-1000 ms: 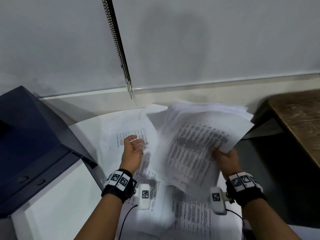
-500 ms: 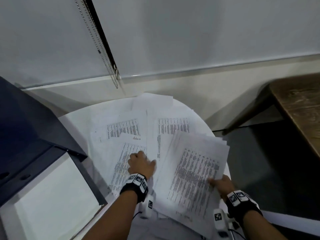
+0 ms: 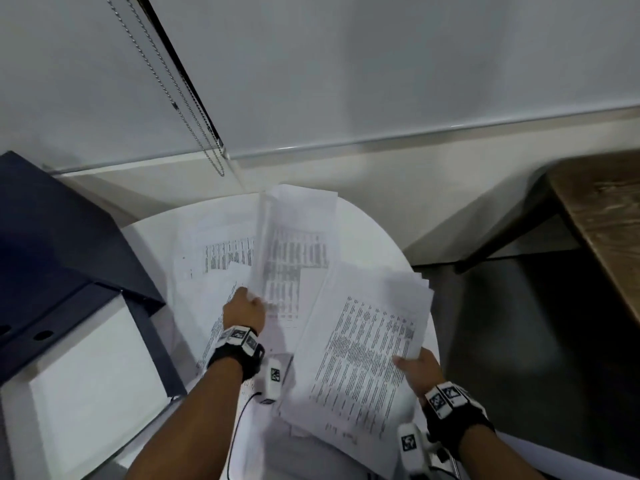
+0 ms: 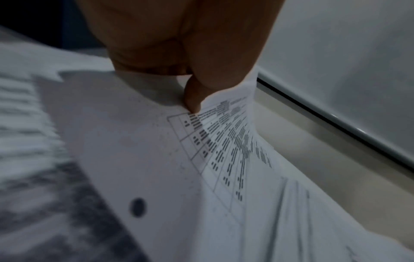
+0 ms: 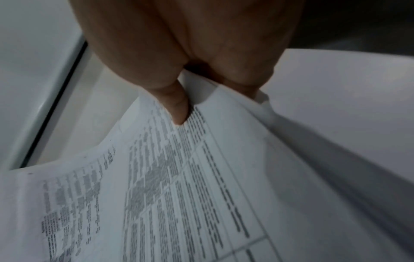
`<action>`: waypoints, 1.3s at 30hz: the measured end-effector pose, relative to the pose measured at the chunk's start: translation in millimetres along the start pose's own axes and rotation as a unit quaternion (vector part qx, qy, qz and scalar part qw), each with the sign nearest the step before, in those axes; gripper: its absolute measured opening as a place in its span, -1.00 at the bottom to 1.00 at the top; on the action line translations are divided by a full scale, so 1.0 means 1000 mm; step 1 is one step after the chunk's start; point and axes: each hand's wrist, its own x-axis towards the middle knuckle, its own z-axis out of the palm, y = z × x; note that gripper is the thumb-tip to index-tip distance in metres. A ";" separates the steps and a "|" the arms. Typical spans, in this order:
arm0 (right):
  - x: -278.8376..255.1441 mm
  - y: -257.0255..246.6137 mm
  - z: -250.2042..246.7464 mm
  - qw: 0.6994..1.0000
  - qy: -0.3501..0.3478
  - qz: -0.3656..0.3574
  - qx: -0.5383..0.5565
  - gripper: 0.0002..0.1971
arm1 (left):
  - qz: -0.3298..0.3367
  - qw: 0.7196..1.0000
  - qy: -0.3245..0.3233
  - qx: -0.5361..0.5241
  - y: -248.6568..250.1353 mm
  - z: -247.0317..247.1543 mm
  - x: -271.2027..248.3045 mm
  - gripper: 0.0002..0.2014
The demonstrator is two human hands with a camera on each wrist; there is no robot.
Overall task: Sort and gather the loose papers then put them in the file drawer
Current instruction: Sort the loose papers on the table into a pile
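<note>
Loose printed papers (image 3: pixel 221 258) lie spread over a round white table (image 3: pixel 374 237). My left hand (image 3: pixel 247 306) pinches the near corner of one printed sheet (image 3: pixel 277 258) and holds it lifted on edge above the spread; the left wrist view shows the thumb (image 4: pixel 192 99) pressed on that sheet (image 4: pixel 156 159). My right hand (image 3: pixel 415 367) grips a thick stack of papers (image 3: pixel 367 341) by its right edge, over the table's right side. In the right wrist view the thumb (image 5: pixel 177 108) lies on top of the stack (image 5: pixel 179 195). No file drawer can be made out.
A dark blue cabinet (image 3: pixel 52 244) stands at the left, with a white sheet or panel (image 3: pixel 90 386) below it. A brown wooden table (image 3: pixel 609 216) is at the right over dark floor. Window blinds and a bead chain (image 3: pixel 180 91) hang behind the table.
My left hand went from resting on the spread papers to pinching one sheet and raising it. The right hand's stack came down from mid-air and now sits low at the table's right.
</note>
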 end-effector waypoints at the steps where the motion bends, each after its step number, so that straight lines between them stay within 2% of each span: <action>1: 0.001 -0.005 -0.002 1.000 0.000 -0.010 -0.015 -0.84 | -0.006 1.000 0.013 0.002 -0.004 -0.009 -0.004 -0.79; 3: 0.002 -0.016 -0.005 0.999 -0.009 -0.021 -0.028 -0.84 | -0.004 0.999 0.045 0.002 -0.011 -0.029 -0.010 -0.78; 5: 0.004 -0.023 -0.009 0.998 -0.020 -0.028 -0.045 -0.83 | -0.003 0.994 0.109 0.002 -0.015 -0.054 -0.015 -0.70; 7: 0.009 -0.026 -0.010 0.998 -0.029 -0.024 -0.058 -0.73 | 0.011 0.981 0.178 -0.079 -0.017 -0.079 -0.021 -0.74; 8: 0.010 -0.028 -0.010 0.998 -0.033 -0.024 -0.057 -0.68 | 0.020 0.971 0.185 -0.148 -0.021 -0.086 -0.020 -0.80; 11: 0.016 -0.036 -0.011 0.995 -0.048 -0.047 -0.072 -0.63 | 0.030 0.958 0.112 -0.263 -0.029 -0.083 -0.028 -0.80; 13: 0.021 -0.038 -0.010 0.996 -0.060 -0.029 -0.052 -0.59 | 0.041 0.972 0.020 -0.229 -0.022 -0.064 -0.050 -0.95; 15: 0.047 -0.023 -0.013 0.999 -0.054 0.002 -0.007 -0.37 | 0.053 0.986 -0.045 -0.154 -0.013 -0.030 -0.075 -0.77; 16: 0.048 -0.023 -0.015 0.997 -0.065 0.017 0.036 -0.23 | 0.043 0.988 -0.070 -0.135 -0.006 -0.011 -0.090 -0.74; 17: 0.041 -0.029 -0.017 0.991 -0.089 0.039 0.094 -0.20 | 0.029 0.987 -0.093 -0.128 -0.007 0.010 -0.097 -0.79; 18: 0.027 -0.040 -0.018 0.981 -0.100 0.065 0.154 -0.29 | 0.018 0.986 -0.112 -0.121 -0.010 0.023 -0.102 -0.87; 19: 0.018 -0.047 -0.018 0.969 -0.132 0.091 0.189 -0.36 | -0.007 0.985 -0.116 -0.124 -0.013 0.038 -0.107 -0.84; 20: 0.015 -0.049 -0.021 0.966 -0.137 0.086 0.200 -0.39 | 0.008 0.985 -0.132 -0.107 -0.018 0.049 -0.107 -0.71; 21: 0.014 -0.050 -0.022 0.970 -0.144 0.061 0.185 -0.44 | 0.042 0.986 -0.136 -0.087 -0.018 0.056 -0.109 -0.58; 23: 0.017 -0.046 -0.020 0.980 -0.158 0.005 0.122 -0.47 | 0.066 0.985 -0.142 -0.068 -0.023 0.066 -0.111 -0.48; 25: 0.050 -0.017 -0.016 0.993 -0.109 -0.038 -0.009 -0.19 | 0.087 0.982 -0.159 -0.044 -0.023 0.070 -0.113 -0.54; 26: 0.061 -0.007 -0.014 0.993 -0.085 -0.046 -0.061 -0.13 | 0.095 0.983 -0.157 -0.029 -0.021 0.066 -0.112 -0.59; 29: 0.045 -0.022 -0.008 0.987 -0.045 -0.049 -0.143 -0.31 | 0.106 0.990 -0.096 -0.022 -0.025 0.048 -0.095 -0.75; 31: 0.035 -0.032 -0.008 0.985 -0.030 -0.048 -0.162 -0.37 | 0.072 0.996 -0.037 -0.023 -0.037 0.027 -0.072 -0.76; 35: 0.033 -0.032 -0.004 0.985 -0.016 -0.065 -0.159 -0.40 | -0.081 0.996 0.032 0.003 -0.059 -0.019 -0.023 -0.60; 37: 0.034 -0.028 -0.001 0.986 -0.009 -0.068 -0.155 -0.41 | -0.143 0.989 0.026 0.015 -0.069 -0.030 -0.002 -0.43; 39: 0.035 -0.027 0.001 0.987 -0.001 -0.063 -0.145 -0.43 | -0.201 0.979 -0.006 0.020 -0.076 -0.031 0.012 -0.10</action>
